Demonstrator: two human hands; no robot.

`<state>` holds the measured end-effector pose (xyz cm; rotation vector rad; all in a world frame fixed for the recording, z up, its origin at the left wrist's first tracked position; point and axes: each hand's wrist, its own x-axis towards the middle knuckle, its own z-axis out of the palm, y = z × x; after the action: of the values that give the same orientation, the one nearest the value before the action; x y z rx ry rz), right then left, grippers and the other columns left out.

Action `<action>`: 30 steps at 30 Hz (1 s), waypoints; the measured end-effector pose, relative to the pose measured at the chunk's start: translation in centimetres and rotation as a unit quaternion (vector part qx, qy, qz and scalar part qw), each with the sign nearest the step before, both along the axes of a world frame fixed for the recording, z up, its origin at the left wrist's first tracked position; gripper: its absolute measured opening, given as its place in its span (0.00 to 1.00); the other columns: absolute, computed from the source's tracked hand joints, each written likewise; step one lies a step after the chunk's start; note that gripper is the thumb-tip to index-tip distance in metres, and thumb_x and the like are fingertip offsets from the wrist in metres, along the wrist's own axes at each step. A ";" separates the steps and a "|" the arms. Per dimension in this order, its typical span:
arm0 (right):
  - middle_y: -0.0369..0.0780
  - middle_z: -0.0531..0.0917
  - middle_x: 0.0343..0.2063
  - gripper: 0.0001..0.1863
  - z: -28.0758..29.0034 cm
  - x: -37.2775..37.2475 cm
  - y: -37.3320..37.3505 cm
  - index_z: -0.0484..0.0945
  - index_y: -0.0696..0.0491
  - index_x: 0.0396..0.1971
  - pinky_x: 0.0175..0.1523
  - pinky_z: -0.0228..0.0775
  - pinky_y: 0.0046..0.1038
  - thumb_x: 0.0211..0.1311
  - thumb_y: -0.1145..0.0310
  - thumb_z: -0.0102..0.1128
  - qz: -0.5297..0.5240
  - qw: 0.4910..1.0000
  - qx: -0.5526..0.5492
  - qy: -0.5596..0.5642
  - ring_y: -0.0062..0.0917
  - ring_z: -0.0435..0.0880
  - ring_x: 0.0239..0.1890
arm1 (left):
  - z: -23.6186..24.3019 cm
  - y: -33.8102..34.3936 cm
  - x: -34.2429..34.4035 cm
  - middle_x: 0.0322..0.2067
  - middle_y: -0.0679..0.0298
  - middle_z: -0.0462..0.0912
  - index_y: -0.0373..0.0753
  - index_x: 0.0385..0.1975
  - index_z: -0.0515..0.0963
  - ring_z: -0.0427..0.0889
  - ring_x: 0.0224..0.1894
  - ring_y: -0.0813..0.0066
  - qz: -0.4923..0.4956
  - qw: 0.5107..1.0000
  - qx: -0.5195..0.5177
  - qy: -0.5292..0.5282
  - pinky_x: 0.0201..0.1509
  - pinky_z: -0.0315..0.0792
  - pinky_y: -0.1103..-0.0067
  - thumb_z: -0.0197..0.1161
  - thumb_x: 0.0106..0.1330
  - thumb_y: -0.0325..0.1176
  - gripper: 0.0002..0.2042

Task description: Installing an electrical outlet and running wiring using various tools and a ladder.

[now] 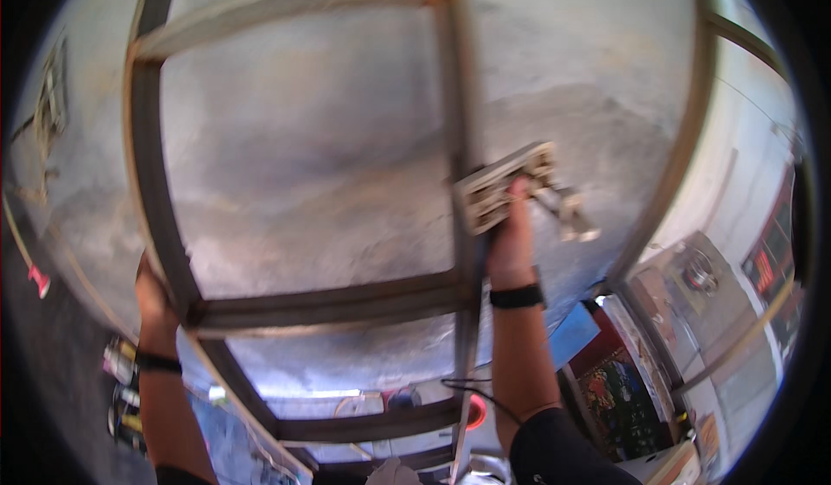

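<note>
A large ladder-like frame (325,307) of brown, rusty-looking bars stands upright before me, with several crossbars between two long rails. My left hand (156,299) is closed round its left rail, the fingers partly hidden behind the bar. At the right rail, my right hand (512,234) is closed, its thumb up against a pale slotted bracket (506,186) with a short arm sticking out to the right. The bracket touches or sits against the rail; whether it is fixed there I cannot tell. Motion blurs the picture.
A stained grey wall (303,156) rises behind the frame. A brown post (684,147) curves down at the right. Beyond it are a pale panel with a round metal fitting (699,273) and a dark patterned panel (619,398). A pink object (39,281) is at the far left.
</note>
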<state>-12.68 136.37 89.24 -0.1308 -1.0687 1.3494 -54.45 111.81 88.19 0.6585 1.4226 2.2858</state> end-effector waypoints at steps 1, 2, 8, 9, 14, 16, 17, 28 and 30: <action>0.37 0.75 0.54 0.31 0.3 -0.4 -0.2 0.67 0.55 0.60 0.64 0.60 0.28 0.70 0.46 0.48 -0.041 0.999 0.009 0.019 0.23 0.72 0.57 | 0.2 -0.2 0.2 0.36 0.56 0.82 0.36 0.48 0.74 0.81 0.38 0.67 0.009 1.000 -0.006 0.012 0.45 0.75 0.73 0.37 0.74 0.43 0.21; 0.37 0.76 0.54 0.30 0.1 -0.3 0.3 0.67 0.55 0.60 0.64 0.61 0.29 0.70 0.46 0.48 -0.046 0.999 0.003 0.026 0.24 0.73 0.56 | 0.4 -0.6 0.2 0.36 0.55 0.82 0.35 0.48 0.73 0.81 0.38 0.67 0.009 1.000 -0.008 0.015 0.45 0.75 0.73 0.36 0.74 0.43 0.21; 0.50 0.79 0.49 0.34 0.3 0.0 0.4 0.67 0.60 0.58 0.57 0.69 0.32 0.70 0.43 0.41 0.020 0.998 0.063 -0.023 0.36 0.81 0.50 | -0.2 -0.8 -0.3 0.35 0.55 0.82 0.34 0.46 0.74 0.81 0.37 0.69 -0.009 0.999 -0.018 0.036 0.42 0.75 0.75 0.38 0.73 0.42 0.20; 0.50 0.80 0.48 0.34 0.4 0.0 0.2 0.67 0.61 0.57 0.57 0.69 0.32 0.70 0.43 0.41 0.040 0.997 0.062 -0.025 0.35 0.81 0.49 | -0.2 -0.8 -0.3 0.35 0.55 0.82 0.34 0.46 0.74 0.81 0.36 0.69 -0.009 0.999 -0.019 0.043 0.42 0.75 0.75 0.38 0.73 0.42 0.20; 0.46 0.78 0.52 0.31 0.1 -0.6 0.0 0.65 0.58 0.60 0.59 0.67 0.34 0.72 0.47 0.42 -0.030 0.997 0.069 0.007 0.35 0.79 0.53 | -0.4 -1.8 -0.6 0.35 0.56 0.82 0.34 0.46 0.74 0.80 0.37 0.70 -0.008 0.999 -0.008 0.044 0.43 0.75 0.75 0.36 0.73 0.41 0.20; 0.44 0.76 0.54 0.30 -0.2 -0.3 0.8 0.64 0.57 0.61 0.62 0.66 0.35 0.72 0.48 0.43 -0.121 0.992 0.041 -0.002 0.34 0.77 0.55 | -0.2 -1.8 -0.1 0.36 0.57 0.81 0.35 0.48 0.74 0.80 0.37 0.70 0.007 0.999 -0.021 0.036 0.43 0.75 0.74 0.36 0.73 0.41 0.20; 0.45 0.76 0.54 0.31 -0.4 0.0 1.6 0.64 0.58 0.62 0.62 0.65 0.36 0.72 0.48 0.43 -0.169 0.985 0.033 -0.008 0.34 0.77 0.55 | -0.4 -1.1 0.4 0.36 0.57 0.81 0.36 0.49 0.74 0.80 0.37 0.69 0.018 0.999 -0.023 0.031 0.43 0.75 0.74 0.37 0.74 0.42 0.20; 0.54 0.66 0.62 0.39 2.5 -2.2 -2.8 0.55 0.66 0.65 0.72 0.51 0.36 0.70 0.46 0.40 -0.193 0.962 -0.178 0.070 0.42 0.65 0.65 | 0.6 -2.5 0.0 0.43 0.51 0.81 0.32 0.48 0.76 0.78 0.48 0.66 0.162 0.941 -0.181 0.235 0.54 0.69 0.72 0.39 0.77 0.43 0.22; 0.54 0.64 0.63 0.39 3.6 -0.6 -3.7 0.55 0.64 0.65 0.72 0.50 0.39 0.67 0.46 0.43 -0.235 0.958 -0.157 0.051 0.42 0.63 0.66 | 0.2 -1.9 0.2 0.44 0.54 0.81 0.33 0.50 0.76 0.78 0.49 0.68 0.086 0.978 -0.138 0.130 0.56 0.69 0.74 0.41 0.77 0.42 0.21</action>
<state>-13.27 132.65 92.87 -0.5140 -0.6723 1.0653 -54.24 109.95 88.41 0.7930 1.9455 2.1247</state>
